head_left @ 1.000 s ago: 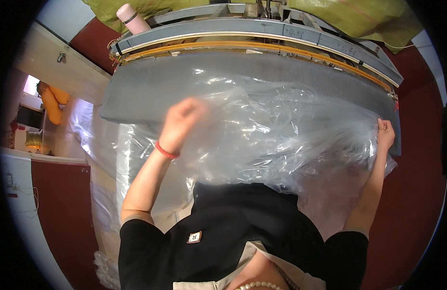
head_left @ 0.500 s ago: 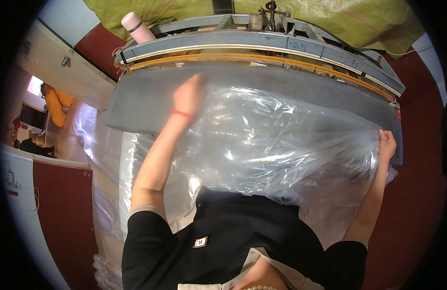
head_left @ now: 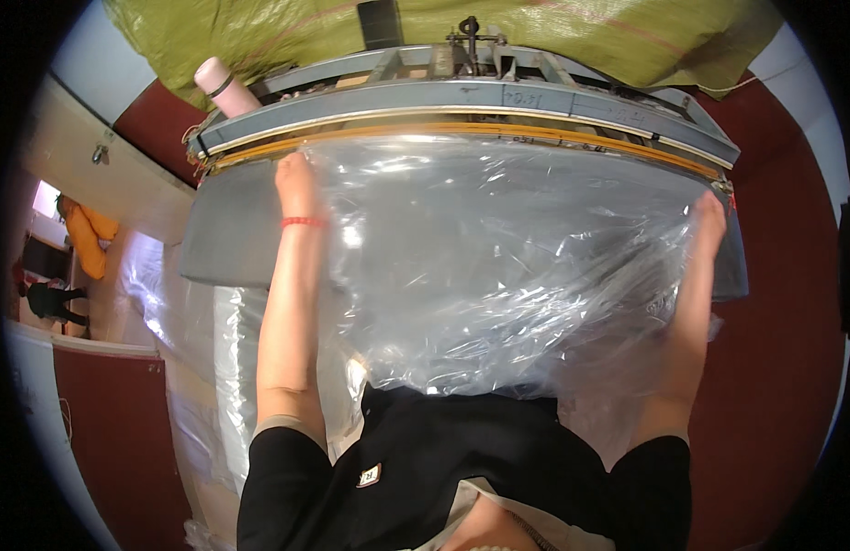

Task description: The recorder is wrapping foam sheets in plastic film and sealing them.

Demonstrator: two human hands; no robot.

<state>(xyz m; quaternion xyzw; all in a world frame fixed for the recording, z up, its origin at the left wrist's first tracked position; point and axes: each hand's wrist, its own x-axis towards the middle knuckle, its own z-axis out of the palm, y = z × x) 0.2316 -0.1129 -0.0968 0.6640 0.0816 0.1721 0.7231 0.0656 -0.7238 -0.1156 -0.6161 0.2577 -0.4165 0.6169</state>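
Note:
A wide sheet of clear plastic film point(head_left: 461, 248) is stretched over a grey padded surface point(head_left: 227, 225), wrinkled and shiny toward its right side. My left hand point(head_left: 296, 179) is closed on the film's upper left corner, close to the machine's front edge. At the far right, my right hand point(head_left: 709, 220) grips the film's other side, with gathered folds running from it toward the middle. The film's near part hangs down against my body. Just beyond its far edge run the machine's orange strips point(head_left: 425, 130) and a long grey metal bar point(head_left: 461, 96).
A pink bottle point(head_left: 225, 87) leans on the machine's back left. Behind it hangs a yellow-green woven sheet point(head_left: 581, 37). More clear film point(head_left: 234, 376) lies lower left. An open door point(head_left: 112, 147) stands at left; a person point(head_left: 57, 301) is partly seen beyond it.
My left hand has moved left and now holds the film's corner there. My right hand has gone up toward the bar. The film's far edge now lies flatter along the orange strips.

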